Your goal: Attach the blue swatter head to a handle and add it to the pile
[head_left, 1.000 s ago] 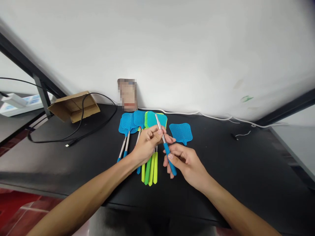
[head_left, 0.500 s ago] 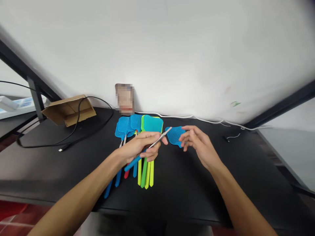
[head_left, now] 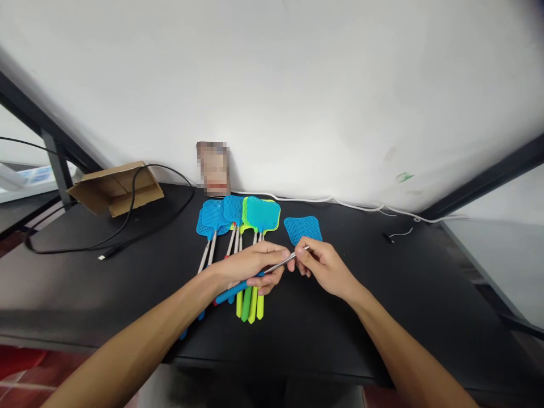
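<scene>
In my left hand (head_left: 255,263) is a fly swatter handle (head_left: 234,292) with a blue grip and a thin metal rod. The fingers are closed around it, and the rod slants up to the right. My right hand (head_left: 323,267) pinches the rod's far end between thumb and fingers. Just beyond the right hand, a loose blue mesh swatter head (head_left: 302,228) lies flat on the table, its near edge partly hidden by that hand. Several whole fly swatters (head_left: 263,213) in blue, yellow-green and other colours lie side by side behind and under my left hand.
An open cardboard box (head_left: 117,190) sits at the back left, with a black cable (head_left: 164,218) looped beside it. A blurred-out package (head_left: 213,170) leans on the wall. Along the wall's foot runs a white cable (head_left: 297,199). A small black piece (head_left: 387,238) with a white cord lies at right.
My right hand has moved left and down and closed on the tip of the metal rod; before, it was apart with loosely curled fingers. My left hand still holds the handle.
</scene>
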### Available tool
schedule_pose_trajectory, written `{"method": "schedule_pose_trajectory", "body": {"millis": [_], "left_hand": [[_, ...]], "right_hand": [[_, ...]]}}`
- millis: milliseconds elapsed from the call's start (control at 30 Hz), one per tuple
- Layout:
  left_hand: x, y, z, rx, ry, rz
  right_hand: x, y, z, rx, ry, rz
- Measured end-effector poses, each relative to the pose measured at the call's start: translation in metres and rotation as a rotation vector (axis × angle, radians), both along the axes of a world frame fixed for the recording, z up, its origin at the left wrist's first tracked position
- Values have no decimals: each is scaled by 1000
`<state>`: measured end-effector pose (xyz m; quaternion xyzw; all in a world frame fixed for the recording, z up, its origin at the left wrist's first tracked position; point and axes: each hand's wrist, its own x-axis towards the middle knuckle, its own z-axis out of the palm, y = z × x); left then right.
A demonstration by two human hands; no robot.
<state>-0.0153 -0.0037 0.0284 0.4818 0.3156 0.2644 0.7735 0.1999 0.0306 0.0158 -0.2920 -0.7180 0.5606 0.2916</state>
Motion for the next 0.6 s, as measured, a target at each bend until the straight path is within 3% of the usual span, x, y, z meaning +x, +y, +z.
{"method": "schedule_pose_trajectory", "body": {"millis": [400,600], "left_hand": [[11,-1,0,-64,-50,37],[11,-1,-2,-111,-102,-17]], "right_hand": [[4,7,-1,-80,120,-99],[25,27,5,-137,403,-474]]}}
